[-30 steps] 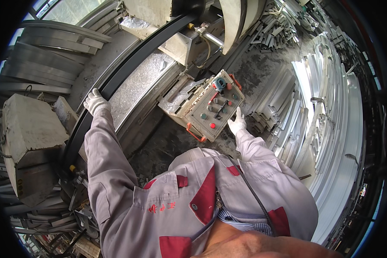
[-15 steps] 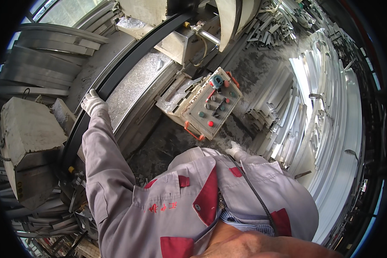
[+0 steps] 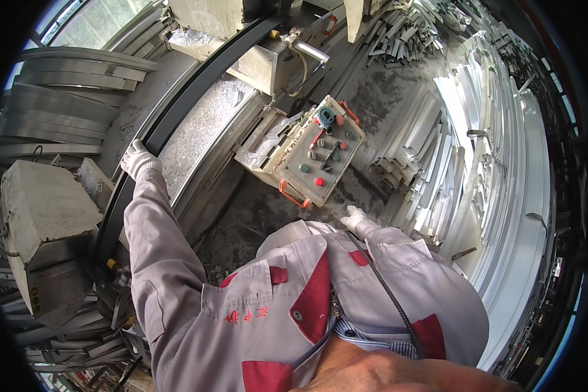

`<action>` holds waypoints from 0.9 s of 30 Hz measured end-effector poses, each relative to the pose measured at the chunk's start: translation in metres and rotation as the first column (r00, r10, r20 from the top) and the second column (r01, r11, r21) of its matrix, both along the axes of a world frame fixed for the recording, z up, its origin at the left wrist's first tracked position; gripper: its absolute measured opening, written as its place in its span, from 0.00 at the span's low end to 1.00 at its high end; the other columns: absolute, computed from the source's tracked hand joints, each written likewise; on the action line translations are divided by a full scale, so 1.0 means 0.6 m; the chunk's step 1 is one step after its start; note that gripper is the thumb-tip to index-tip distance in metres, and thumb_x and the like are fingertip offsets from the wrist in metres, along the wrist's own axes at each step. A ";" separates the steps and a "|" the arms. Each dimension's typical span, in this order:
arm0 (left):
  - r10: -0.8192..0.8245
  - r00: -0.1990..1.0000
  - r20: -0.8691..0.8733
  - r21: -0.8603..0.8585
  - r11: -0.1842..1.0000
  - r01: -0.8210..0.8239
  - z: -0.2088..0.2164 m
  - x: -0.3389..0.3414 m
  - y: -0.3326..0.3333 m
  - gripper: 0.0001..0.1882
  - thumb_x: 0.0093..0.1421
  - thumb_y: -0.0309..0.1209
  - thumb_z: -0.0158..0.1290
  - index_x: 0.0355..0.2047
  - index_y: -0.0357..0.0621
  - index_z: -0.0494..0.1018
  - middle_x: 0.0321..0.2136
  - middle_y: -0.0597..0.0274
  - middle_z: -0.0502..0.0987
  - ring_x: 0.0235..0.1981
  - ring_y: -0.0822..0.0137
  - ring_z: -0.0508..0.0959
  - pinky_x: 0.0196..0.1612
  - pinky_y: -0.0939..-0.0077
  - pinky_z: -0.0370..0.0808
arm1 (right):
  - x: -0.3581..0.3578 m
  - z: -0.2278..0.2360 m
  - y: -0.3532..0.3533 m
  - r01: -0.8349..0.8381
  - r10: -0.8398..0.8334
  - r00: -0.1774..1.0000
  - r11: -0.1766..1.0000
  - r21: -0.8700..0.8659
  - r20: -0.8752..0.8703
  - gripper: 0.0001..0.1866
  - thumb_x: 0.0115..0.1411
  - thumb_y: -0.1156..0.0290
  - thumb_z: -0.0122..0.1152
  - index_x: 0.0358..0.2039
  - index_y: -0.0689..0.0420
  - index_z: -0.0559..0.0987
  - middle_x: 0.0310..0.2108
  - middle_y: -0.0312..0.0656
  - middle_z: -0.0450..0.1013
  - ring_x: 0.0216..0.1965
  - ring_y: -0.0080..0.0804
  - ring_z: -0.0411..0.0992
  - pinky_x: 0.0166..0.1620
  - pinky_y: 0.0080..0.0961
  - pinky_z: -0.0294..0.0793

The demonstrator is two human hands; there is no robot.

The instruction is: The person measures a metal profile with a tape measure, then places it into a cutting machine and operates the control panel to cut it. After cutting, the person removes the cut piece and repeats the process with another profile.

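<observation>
A long dark grey metal profile [image 3: 176, 116] lies across the machine bed and runs from the far middle to the near left. My left hand [image 3: 139, 160], in a white knitted glove, is closed over this profile about midway along its visible length. To the right stands a cream control box [image 3: 320, 153] with red and green buttons, black knobs and orange handles. Just below its near right corner, my right hand [image 3: 354, 217] hangs in the air beside my body. It is gloved too, with its fingers stretched out and nothing visible in it.
A bulky cream machine housing [image 3: 49, 209] is at the left. Beyond the control box are a metal cylinder [image 3: 310, 51] and a cream guard [image 3: 359, 18]. Long silver profiles [image 3: 503, 196] fill the right side. Short offcuts [image 3: 405, 39] lie piled at the far right.
The cream guard at the far end has drawn up and away, uncovering an orange handle behind it. My left hand stays on the profile. My right hand has risen slightly.
</observation>
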State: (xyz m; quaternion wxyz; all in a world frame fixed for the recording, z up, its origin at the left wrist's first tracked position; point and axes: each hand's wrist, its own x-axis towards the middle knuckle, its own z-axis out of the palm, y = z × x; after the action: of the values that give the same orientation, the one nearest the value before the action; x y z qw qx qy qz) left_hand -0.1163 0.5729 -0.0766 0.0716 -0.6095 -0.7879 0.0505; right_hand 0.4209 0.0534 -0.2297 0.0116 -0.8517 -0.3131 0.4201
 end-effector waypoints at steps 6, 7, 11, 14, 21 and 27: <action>-0.060 0.996 -0.066 0.025 0.998 0.062 0.004 0.002 -0.008 0.20 0.84 0.40 0.44 0.71 0.59 0.72 0.64 0.60 0.79 0.67 0.55 0.78 0.72 0.54 0.70 | -0.001 -0.024 -0.012 0.016 -0.017 0.999 0.999 0.030 0.027 0.45 0.63 0.54 0.74 0.76 0.61 0.73 0.74 0.60 0.73 0.76 0.55 0.70 0.77 0.40 0.70; -0.062 0.995 -0.079 0.012 0.998 0.064 0.007 0.004 -0.010 0.19 0.83 0.40 0.46 0.70 0.60 0.71 0.62 0.60 0.80 0.66 0.55 0.79 0.70 0.55 0.71 | 0.000 -0.028 -0.012 0.040 -0.040 0.999 0.999 0.003 0.019 0.45 0.63 0.54 0.75 0.77 0.61 0.73 0.74 0.60 0.73 0.76 0.55 0.70 0.77 0.40 0.70; -0.042 0.999 -0.034 -0.029 0.999 0.041 0.020 0.011 -0.016 0.21 0.85 0.42 0.41 0.71 0.58 0.72 0.67 0.59 0.78 0.71 0.54 0.75 0.75 0.53 0.66 | -0.005 -0.037 -0.013 0.014 -0.014 1.000 1.000 0.009 0.006 0.46 0.63 0.54 0.74 0.78 0.60 0.72 0.75 0.60 0.72 0.76 0.55 0.70 0.77 0.41 0.70; -0.047 0.998 -0.050 -0.028 0.999 0.045 0.023 0.012 -0.018 0.20 0.85 0.41 0.42 0.72 0.58 0.72 0.67 0.59 0.78 0.70 0.54 0.76 0.75 0.52 0.67 | -0.013 -0.042 -0.015 0.041 -0.041 0.999 0.999 0.031 0.009 0.47 0.61 0.56 0.76 0.77 0.61 0.72 0.73 0.60 0.74 0.74 0.54 0.73 0.75 0.42 0.72; -0.053 0.997 -0.047 -0.022 0.998 0.052 0.018 0.010 -0.015 0.20 0.85 0.41 0.42 0.71 0.58 0.72 0.67 0.59 0.78 0.70 0.54 0.76 0.74 0.53 0.68 | -0.018 -0.052 -0.021 0.010 -0.012 0.999 0.998 0.058 0.036 0.46 0.60 0.56 0.76 0.75 0.62 0.74 0.69 0.61 0.78 0.71 0.54 0.76 0.72 0.42 0.76; -0.058 0.998 -0.027 -0.018 0.998 0.058 0.024 0.012 -0.019 0.20 0.85 0.41 0.42 0.71 0.59 0.71 0.67 0.58 0.78 0.70 0.54 0.76 0.74 0.53 0.68 | -0.025 -0.070 -0.031 0.023 -0.026 0.999 0.997 0.080 0.047 0.45 0.59 0.56 0.76 0.74 0.63 0.76 0.68 0.61 0.79 0.69 0.54 0.78 0.71 0.41 0.77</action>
State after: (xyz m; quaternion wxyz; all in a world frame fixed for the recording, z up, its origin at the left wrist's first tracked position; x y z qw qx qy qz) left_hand -0.1093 0.5618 -0.0619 0.0784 -0.6319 -0.7684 0.0637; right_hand 0.4059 0.0346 -0.2716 0.0432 -0.8640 -0.3194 0.3867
